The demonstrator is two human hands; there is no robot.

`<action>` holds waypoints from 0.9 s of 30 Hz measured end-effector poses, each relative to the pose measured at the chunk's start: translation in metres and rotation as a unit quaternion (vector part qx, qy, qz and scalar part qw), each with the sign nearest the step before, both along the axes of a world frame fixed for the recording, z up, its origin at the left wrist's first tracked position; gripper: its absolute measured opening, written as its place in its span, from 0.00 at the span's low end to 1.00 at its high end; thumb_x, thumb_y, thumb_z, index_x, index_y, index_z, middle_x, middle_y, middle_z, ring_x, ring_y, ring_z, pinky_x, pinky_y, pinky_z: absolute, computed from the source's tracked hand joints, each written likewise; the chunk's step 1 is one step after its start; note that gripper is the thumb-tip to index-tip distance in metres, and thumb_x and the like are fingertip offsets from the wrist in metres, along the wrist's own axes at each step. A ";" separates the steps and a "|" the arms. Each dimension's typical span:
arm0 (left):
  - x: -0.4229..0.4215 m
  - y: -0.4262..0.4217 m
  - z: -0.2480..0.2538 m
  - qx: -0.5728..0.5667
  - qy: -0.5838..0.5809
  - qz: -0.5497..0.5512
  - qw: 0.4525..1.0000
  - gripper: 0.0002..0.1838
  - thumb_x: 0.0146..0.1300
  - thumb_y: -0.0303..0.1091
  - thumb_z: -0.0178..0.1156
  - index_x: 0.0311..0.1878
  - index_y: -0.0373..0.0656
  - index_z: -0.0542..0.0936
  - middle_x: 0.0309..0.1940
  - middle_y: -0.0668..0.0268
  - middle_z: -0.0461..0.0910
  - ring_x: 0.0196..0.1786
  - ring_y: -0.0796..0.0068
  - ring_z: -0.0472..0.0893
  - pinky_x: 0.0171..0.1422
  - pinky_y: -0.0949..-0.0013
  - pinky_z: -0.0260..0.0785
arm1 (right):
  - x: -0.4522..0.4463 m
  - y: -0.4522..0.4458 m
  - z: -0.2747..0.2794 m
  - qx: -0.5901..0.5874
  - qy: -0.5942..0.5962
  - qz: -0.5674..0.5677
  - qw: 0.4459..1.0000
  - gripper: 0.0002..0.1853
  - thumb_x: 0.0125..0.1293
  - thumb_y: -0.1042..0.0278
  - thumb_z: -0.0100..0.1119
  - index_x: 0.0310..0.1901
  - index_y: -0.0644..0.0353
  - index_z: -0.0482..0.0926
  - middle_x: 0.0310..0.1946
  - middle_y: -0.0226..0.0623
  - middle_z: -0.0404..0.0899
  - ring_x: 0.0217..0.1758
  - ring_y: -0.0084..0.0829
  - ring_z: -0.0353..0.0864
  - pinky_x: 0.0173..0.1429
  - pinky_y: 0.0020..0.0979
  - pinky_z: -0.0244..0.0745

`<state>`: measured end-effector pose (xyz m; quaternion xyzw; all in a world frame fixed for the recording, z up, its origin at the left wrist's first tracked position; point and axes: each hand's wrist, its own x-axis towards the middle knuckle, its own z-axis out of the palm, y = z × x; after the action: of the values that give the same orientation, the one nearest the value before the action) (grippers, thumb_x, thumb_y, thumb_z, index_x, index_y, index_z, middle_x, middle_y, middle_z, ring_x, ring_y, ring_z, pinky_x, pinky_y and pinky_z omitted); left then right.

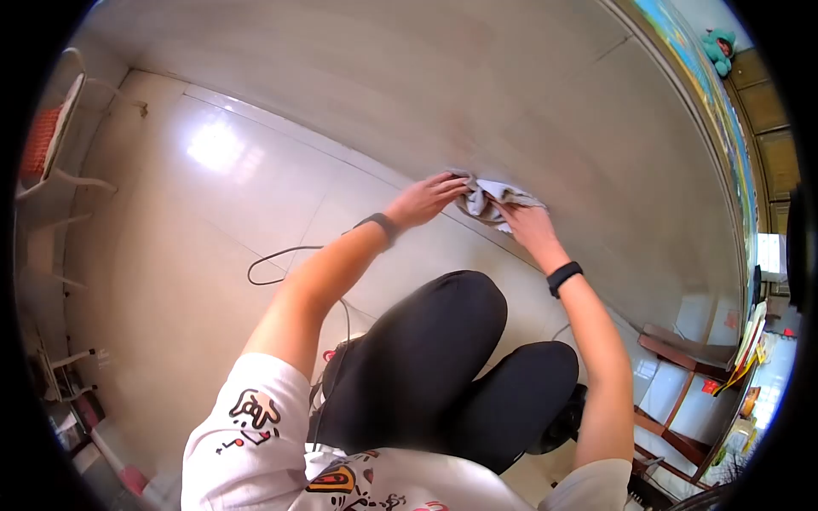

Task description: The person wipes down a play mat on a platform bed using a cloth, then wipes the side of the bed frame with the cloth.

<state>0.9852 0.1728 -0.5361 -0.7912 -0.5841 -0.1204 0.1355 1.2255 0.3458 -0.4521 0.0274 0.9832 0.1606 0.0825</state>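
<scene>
A crumpled grey cloth [487,198] is pressed against the lower part of the tiled wall [562,119], just above the floor. My left hand [426,199] grips the cloth's left side, its fingers laid over the edge. On the right side, my right hand [530,228] holds the cloth with its fingers partly buried in the folds. Both wrists wear dark bands. Faint reddish smudges show on the wall above the cloth.
Pale glossy tiles [170,213] cover the floor, where a thin dark cable [266,255] loops beside my left arm. A white chair [64,145] stands far left. A brown wooden chair [682,409] is at the right, near a cluttered table [767,383]. My bent knees are below my hands.
</scene>
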 end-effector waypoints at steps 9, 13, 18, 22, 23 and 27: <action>-0.100 0.004 0.223 0.299 -0.083 0.117 0.944 0.29 0.58 0.27 0.65 0.67 0.40 0.79 0.71 0.56 0.71 0.74 0.53 0.72 0.75 0.58 0.70 | -0.076 -0.057 0.240 0.120 0.320 -0.045 0.939 0.29 0.66 0.62 0.62 0.71 0.43 0.77 0.78 0.22 0.68 0.81 0.33 0.65 0.79 0.45 0.60; -0.134 0.003 0.248 0.387 -0.048 0.186 0.902 0.37 0.58 0.28 0.66 0.73 0.34 0.71 0.75 0.39 0.62 0.77 0.35 0.65 0.73 0.48 0.71 | -0.137 -0.064 0.248 0.148 0.380 -0.011 0.913 0.32 0.66 0.62 0.63 0.73 0.39 0.75 0.80 0.22 0.65 0.83 0.37 0.62 0.80 0.48 0.58; -0.118 -0.013 0.138 0.292 -0.255 0.252 0.887 0.40 0.61 0.28 0.65 0.76 0.33 0.63 0.75 0.40 0.62 0.76 0.37 0.66 0.73 0.50 0.70 | -0.184 -0.060 0.139 0.195 0.253 0.031 0.947 0.36 0.65 0.69 0.61 0.76 0.38 0.71 0.81 0.22 0.63 0.81 0.37 0.64 0.82 0.42 0.61; -0.089 -0.044 0.005 0.062 -0.216 0.335 0.915 0.43 0.55 0.23 0.63 0.76 0.27 0.60 0.78 0.38 0.58 0.80 0.39 0.61 0.81 0.50 0.61 | -0.168 -0.056 0.009 0.083 0.111 0.032 0.990 0.34 0.72 0.71 0.53 0.80 0.49 0.63 0.78 0.30 0.66 0.73 0.22 0.74 0.68 0.24 0.73; -0.075 -0.056 -0.003 -0.026 -0.239 0.342 0.909 0.43 0.54 0.20 0.61 0.76 0.25 0.60 0.78 0.38 0.58 0.81 0.39 0.60 0.83 0.51 0.58 | -0.160 -0.050 -0.023 0.094 0.052 0.029 0.994 0.33 0.72 0.69 0.54 0.79 0.49 0.64 0.78 0.28 0.67 0.71 0.22 0.76 0.66 0.25 0.73; -0.045 -0.062 0.022 -0.015 -0.272 0.230 0.934 0.39 0.54 0.17 0.55 0.73 0.21 0.64 0.77 0.35 0.60 0.81 0.39 0.60 0.84 0.51 0.56 | -0.112 -0.035 -0.002 0.116 0.004 0.042 0.992 0.34 0.72 0.65 0.55 0.80 0.48 0.63 0.76 0.23 0.71 0.67 0.21 0.79 0.61 0.28 0.77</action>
<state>0.9397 0.1111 -0.5143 -0.5744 -0.7662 -0.2874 -0.0166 1.1135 0.3113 -0.4539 -0.0039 0.9585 0.2770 0.0676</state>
